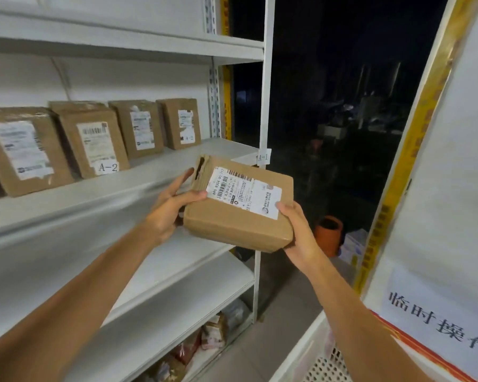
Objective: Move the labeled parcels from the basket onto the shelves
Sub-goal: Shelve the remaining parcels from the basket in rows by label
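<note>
1. Hands came first: we held one brown parcel up in the air with both of them, just in front of the shelf and not yet on it.
2. Our left hand gripped the far left end of the box. Its thumb lay on top, next to the white label, and its fingers reached round the end.
3. Our right hand gripped the near right corner. Its thumb pressed on the label and its fingers curled under the box, where we could not see them.
4. Four parcels already stood in a row on that shelf: a first box, a second box with "A-2" on it, a third box and a fourth box. We think that part of the job was done.
5. A small tag reading "A-1" was stuck on the shelf post, right behind our box. The shelf had bare room to the right of the row, so we think our box could go there next.
6. A white thing with holes showed low on our right. It may have been the basket, but we could not see inside, so we could not tell how many parcels were left.
</note>
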`<state>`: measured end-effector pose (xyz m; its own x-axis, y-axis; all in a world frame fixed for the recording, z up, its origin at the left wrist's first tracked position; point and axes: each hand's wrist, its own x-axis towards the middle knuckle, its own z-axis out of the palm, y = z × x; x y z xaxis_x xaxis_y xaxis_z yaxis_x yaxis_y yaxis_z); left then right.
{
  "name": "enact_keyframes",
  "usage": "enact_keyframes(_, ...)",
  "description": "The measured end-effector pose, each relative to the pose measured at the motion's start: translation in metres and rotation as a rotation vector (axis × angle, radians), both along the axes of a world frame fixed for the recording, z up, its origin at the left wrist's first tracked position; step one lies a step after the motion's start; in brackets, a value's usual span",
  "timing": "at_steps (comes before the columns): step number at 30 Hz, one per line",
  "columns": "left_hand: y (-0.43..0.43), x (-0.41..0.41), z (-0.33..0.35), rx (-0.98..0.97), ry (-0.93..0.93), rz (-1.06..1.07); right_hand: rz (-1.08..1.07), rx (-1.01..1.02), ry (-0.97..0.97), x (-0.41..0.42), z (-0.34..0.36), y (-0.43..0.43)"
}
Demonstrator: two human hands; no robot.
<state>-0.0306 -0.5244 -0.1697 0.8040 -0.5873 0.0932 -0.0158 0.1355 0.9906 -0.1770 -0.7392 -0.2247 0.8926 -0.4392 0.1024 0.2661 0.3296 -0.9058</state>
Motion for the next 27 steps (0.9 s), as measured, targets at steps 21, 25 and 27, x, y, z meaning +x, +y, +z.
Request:
enact_keyframes(21, 0.076, 0.015, -0.004, 0.261, -0.233, 0.315, 0.059, 0.098, 0.023, 0.111, -0.018, 0.067)
enact_keyframes(25, 0.079, 0.028, -0.004, 0.133, -0.269, 0.417, 0.019, 0.12, -0.003, 0.131, 0.004, 0.079)
enact_keyframes(27, 0.075, 0.033, -0.003, 0.04, -0.275, 0.471, -0.003, 0.165, -0.027, 0.14, 0.015, 0.088)
